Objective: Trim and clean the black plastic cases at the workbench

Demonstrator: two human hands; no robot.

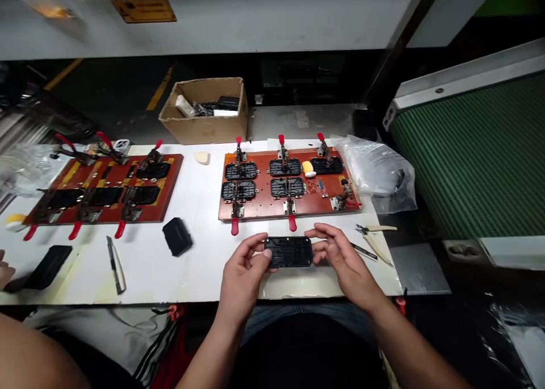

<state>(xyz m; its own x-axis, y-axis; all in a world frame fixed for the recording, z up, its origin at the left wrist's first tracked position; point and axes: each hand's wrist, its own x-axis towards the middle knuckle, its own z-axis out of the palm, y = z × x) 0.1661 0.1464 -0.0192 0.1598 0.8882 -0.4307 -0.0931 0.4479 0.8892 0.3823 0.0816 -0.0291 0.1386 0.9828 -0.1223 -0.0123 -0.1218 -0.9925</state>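
Observation:
Both my hands hold a flat black plastic cover (288,251) over the front of the white table (204,207). My left hand (243,274) pinches its left end with thumb and fingers. My right hand (340,258) grips its right end, with the upper fingers curled loosely above it. Just beyond stands a red-brown clamp board (264,206) carrying several black covers under red-handled toggle clamps, with a small yellow piece (307,168) on it.
A second clamp board (168,176) lies at the left, with a loose black cover (177,236) and a knife (115,264) before it. Tweezers and tools (374,244) lie at the right beside a plastic bag (377,170). A cardboard box (206,113) stands behind. Another person's arm (29,349) is at lower left. A green conveyor (472,156) runs at the right.

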